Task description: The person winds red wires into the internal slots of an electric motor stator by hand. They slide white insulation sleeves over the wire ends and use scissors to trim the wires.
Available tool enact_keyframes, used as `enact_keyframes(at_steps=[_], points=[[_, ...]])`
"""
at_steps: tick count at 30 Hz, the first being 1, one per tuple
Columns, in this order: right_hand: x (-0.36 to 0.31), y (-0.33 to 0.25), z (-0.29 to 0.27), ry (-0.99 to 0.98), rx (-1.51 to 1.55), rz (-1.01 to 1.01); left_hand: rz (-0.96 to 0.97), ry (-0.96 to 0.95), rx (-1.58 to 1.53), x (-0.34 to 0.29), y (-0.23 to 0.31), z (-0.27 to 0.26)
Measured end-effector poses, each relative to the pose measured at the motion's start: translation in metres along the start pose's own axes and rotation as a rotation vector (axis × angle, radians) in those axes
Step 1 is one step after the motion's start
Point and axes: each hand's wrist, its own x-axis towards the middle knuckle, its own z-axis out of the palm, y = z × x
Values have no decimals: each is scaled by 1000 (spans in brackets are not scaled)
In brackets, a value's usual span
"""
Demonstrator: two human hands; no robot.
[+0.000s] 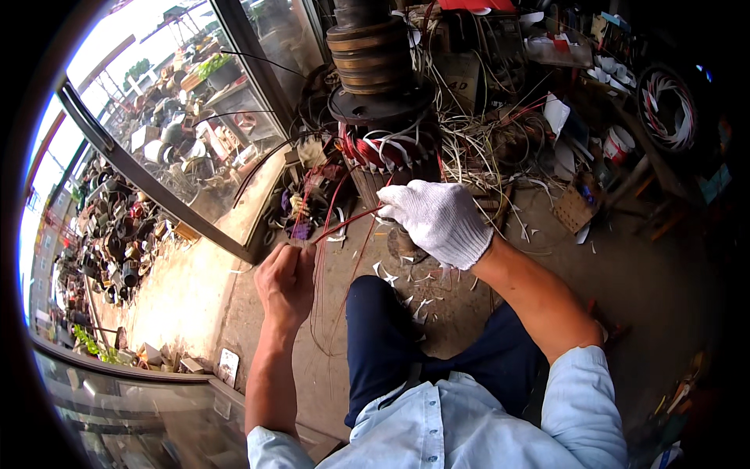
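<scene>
Between my hands runs a dark red wire or sleeve (348, 221), slanting up from left to right. My bare left hand (287, 273) is closed in a fist round its lower end. In a white knitted glove, my right hand (437, 219) pinches the upper end; the fingertips are partly hidden. Thin copper-red wires (319, 289) hang loose below my left hand. Just beyond my hands stands a motor winding (380, 150) with red coils and white strips, and a dark stepped metal shaft (369, 59) rises above it.
White scraps (422, 311) litter the concrete floor before my knees. To the right of the winding lies a tangle of pale wires (484, 148). Another wound ring (666, 109) stands at far right, near a white-and-red tub (619, 144). A glass door frame (156, 187) borders the left.
</scene>
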Motion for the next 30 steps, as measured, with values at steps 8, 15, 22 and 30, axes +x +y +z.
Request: enact_keyframes(at_steps=[8, 15, 22, 30], points=[[-23, 42, -39, 32, -60, 177, -32, -156, -223, 88, 19, 66], [-46, 130, -53, -199, -132, 402, 341, -85, 55, 130, 18, 176], [-45, 169, -59, -281, -85, 697, 200, -94, 291, 153, 21, 226], [-48, 198, -46, -372, 89, 772, -27, -42, -60, 166, 11, 242]])
